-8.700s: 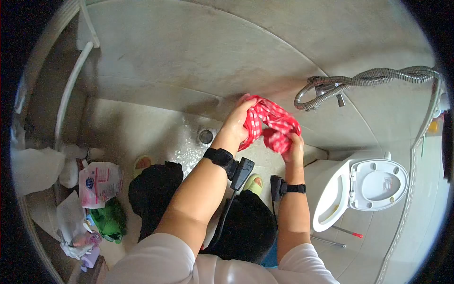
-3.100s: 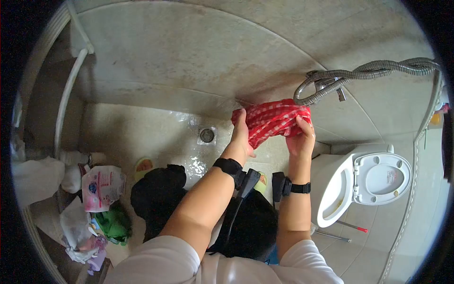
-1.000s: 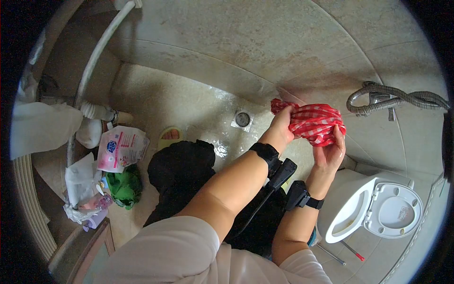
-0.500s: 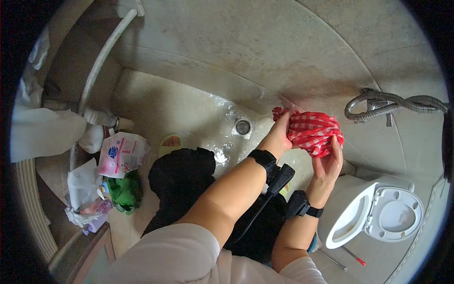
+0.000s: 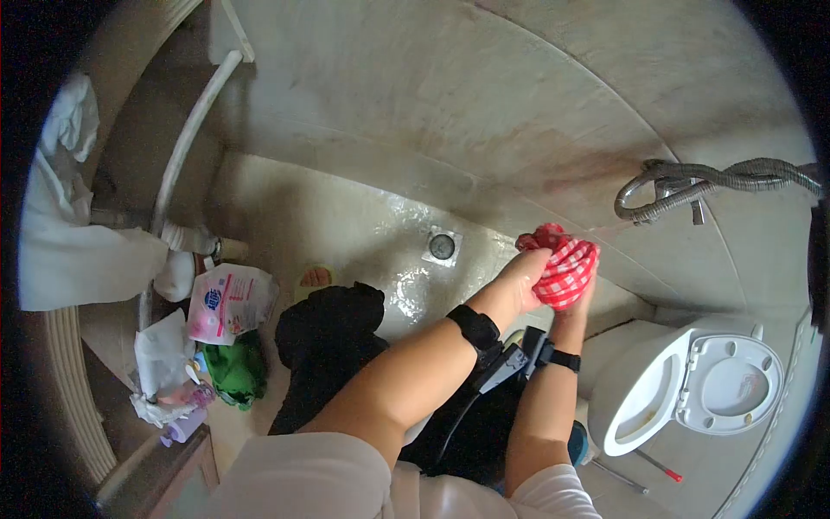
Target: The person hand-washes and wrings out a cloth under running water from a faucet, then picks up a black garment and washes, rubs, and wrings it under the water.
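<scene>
Bunched between my two hands is a red and white checked cloth [image 5: 566,275], held above the wet floor near the wall. My left hand [image 5: 525,278] grips its left side, fingers partly covered by the folds. On the other side my right hand [image 5: 586,298] presses against the cloth from below right, its fingers mostly hidden behind it. The cloth is squeezed into a compact bundle with a loose end at the top. Black straps with devices sit on both wrists.
A floor drain [image 5: 442,246] lies left of the cloth, with wet floor around it. A toilet [image 5: 644,402] stands at right; a metal shower hose [image 5: 640,208] hangs on the wall. At left are a pink-white pack [image 5: 232,303], a green bag [image 5: 235,370] and a white pipe [image 5: 192,130].
My hands have come closer together, and the cloth is squeezed into a smaller, more upright bundle. My right hand has turned and slid behind the cloth. The view has shifted slightly.
</scene>
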Available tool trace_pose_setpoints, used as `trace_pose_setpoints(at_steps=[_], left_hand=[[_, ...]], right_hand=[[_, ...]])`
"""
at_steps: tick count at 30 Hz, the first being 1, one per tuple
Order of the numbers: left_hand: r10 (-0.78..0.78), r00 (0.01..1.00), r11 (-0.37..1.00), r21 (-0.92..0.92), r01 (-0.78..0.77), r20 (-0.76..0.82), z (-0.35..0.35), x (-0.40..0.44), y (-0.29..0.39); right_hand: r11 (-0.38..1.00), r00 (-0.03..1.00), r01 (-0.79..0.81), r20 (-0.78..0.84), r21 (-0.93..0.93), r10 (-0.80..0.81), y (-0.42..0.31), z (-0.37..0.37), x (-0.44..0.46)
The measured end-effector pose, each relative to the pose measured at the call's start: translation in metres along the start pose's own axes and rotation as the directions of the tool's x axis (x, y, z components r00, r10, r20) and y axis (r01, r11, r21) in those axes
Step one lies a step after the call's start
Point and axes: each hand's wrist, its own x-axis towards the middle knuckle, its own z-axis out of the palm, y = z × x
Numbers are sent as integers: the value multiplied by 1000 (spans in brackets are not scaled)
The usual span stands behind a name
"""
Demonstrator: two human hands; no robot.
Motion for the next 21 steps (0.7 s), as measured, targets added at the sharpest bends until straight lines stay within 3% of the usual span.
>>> trace_pose_setpoints(at_steps=[2, 4, 5, 6, 8, 10, 12, 13, 14, 16, 17, 19, 21], left_hand=[[69, 996, 996, 51, -72, 53, -1, 2, -3], [1, 996, 996, 84, -9, 94, 4, -10, 8], [-4, 997, 993, 115, -5, 76, 4, -10, 9], [-6, 998, 989, 147, -3, 55, 5, -10, 10], [-48, 997, 990, 137, 39, 65, 3, -13, 12], [-111, 983, 994, 18, 109, 146, 21, -39, 22], [-107, 985, 992, 87, 96, 137, 22, -35, 18], [-95, 987, 987, 144, 77, 126, 21, -31, 15], [-110, 985, 984, 152, 89, 136, 15, -23, 11], [21, 977, 1000, -2, -21, 212, 5, -10, 8], [38, 990, 999, -19, -36, 136, 5, -9, 5], [57, 993, 997, -61, -50, 107, -5, 12, 4], [83, 995, 991, -96, -88, -55, -17, 26, 2]], right_hand=[[955, 982, -187, 78, 231, 174, 15, -1, 6], [909, 959, -243, 225, 338, 172, 15, 30, -10], [908, 900, -276, 417, 316, 129, 14, 39, -13], [515, 930, -367, 292, 775, 224, 12, 36, -10], [924, 986, -141, 130, 356, 100, 1, 29, -5], [941, 994, -96, 88, 324, 71, -10, 41, -11], [987, 1000, 15, -23, 162, -11, -16, 41, -17], [997, 996, 11, -92, 77, -4, -15, 36, -10], [991, 972, -135, -199, -25, 127, -20, 31, -11], [956, 958, -161, -273, -244, 92, -23, 22, -6], [958, 959, -146, -271, -247, 76, -29, 22, -7], [755, 882, -32, -374, -655, -288, -55, 58, -25], [722, 902, 130, -221, -679, -370, -94, 89, -36]])
